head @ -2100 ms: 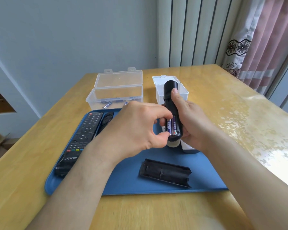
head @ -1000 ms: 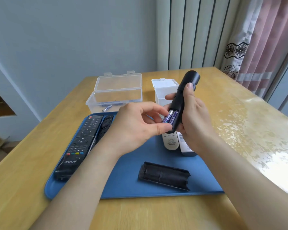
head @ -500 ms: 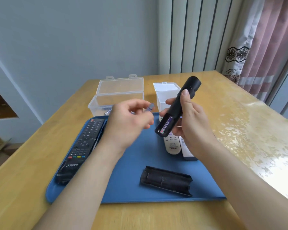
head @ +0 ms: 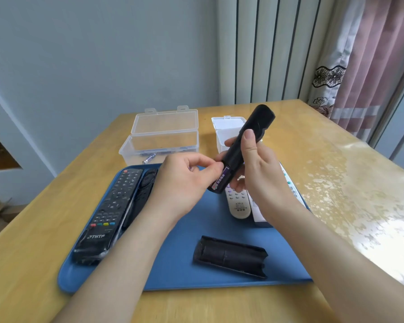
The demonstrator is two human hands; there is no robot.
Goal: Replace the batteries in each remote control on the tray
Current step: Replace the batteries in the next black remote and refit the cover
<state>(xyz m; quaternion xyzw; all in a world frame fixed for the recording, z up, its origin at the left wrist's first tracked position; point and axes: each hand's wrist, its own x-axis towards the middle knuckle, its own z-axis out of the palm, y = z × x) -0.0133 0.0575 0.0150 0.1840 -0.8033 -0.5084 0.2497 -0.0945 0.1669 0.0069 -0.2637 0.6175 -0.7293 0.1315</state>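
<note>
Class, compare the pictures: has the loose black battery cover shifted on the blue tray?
No. The battery cover lies in the same spot near the front edge of the blue tray, at the same angle.

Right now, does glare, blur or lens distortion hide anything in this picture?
Head view: window glare whitens the table on the right, hiding nothing of the task; the wide lens makes the curtain lean at the edge; the remote in the right hand is sharp, but the print on its battery is too soft to read.
</note>
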